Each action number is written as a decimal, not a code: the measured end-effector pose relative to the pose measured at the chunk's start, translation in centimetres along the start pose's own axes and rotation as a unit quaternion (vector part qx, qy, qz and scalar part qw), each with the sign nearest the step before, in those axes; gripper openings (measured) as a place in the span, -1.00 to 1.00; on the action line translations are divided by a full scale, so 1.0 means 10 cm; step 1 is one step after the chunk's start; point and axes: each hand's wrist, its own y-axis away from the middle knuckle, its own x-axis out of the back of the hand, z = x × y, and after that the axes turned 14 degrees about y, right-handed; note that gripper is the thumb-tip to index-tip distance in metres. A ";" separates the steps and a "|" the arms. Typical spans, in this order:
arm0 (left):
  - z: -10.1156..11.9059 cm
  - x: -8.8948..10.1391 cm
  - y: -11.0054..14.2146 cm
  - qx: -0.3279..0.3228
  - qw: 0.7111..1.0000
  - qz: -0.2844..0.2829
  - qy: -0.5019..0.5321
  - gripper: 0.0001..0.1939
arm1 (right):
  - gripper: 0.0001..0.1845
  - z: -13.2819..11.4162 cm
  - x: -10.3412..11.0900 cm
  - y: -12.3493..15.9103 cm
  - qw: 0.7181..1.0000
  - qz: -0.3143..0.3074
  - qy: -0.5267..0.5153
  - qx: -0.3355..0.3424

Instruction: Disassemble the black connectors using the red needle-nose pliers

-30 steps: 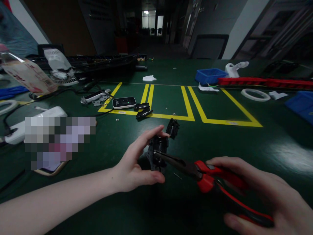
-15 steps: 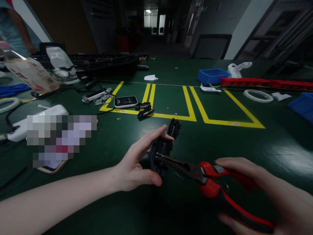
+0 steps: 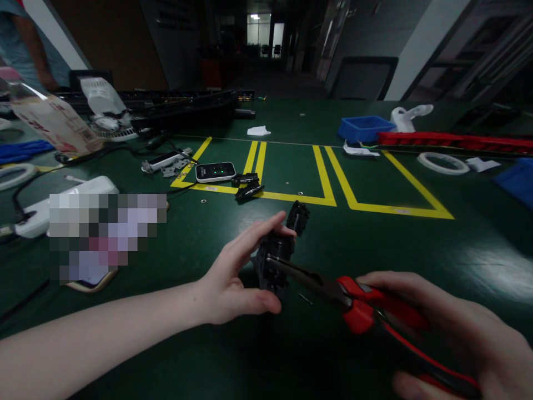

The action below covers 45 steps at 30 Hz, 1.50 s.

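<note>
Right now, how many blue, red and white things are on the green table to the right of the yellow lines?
Blue: 2, a blue bin and a blue tray at the right edge.
Red: 1, a long red tray.
White: 2, a white tape ring and a white plastic part.
Total: 5.

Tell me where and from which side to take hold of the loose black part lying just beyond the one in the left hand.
Probably grip the loose black part across its two long sides, coming from above. It lies free on the green mat, bare to its right, while the left hand crowds its near-left side.
</note>
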 end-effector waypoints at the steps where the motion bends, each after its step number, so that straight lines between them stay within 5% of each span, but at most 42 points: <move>1: 0.00 0.00 0.00 0.001 1.000 0.001 0.000 -0.11 | -0.30 0.00 0.00 0.00 1.000 -0.003 -0.007 -0.004; 8: 0.03 0.02 -0.01 0.036 0.999 0.016 0.003 -0.15 | -0.42 -0.21 0.12 -0.18 0.998 0.026 0.047 0.037; 15: 0.02 0.04 0.00 0.034 0.999 0.012 -0.001 -0.13 | -0.26 -0.12 0.09 -0.17 0.992 0.044 0.080 0.092; 29: 0.05 0.02 -0.02 0.030 0.998 0.002 -0.051 -0.11 | -0.36 -0.17 0.14 -0.25 0.998 -0.005 -0.013 0.061; 45: 0.15 -0.02 -0.10 0.084 0.982 -0.005 -0.168 -0.25 | -0.32 -0.05 0.25 -0.21 0.993 0.040 0.081 0.082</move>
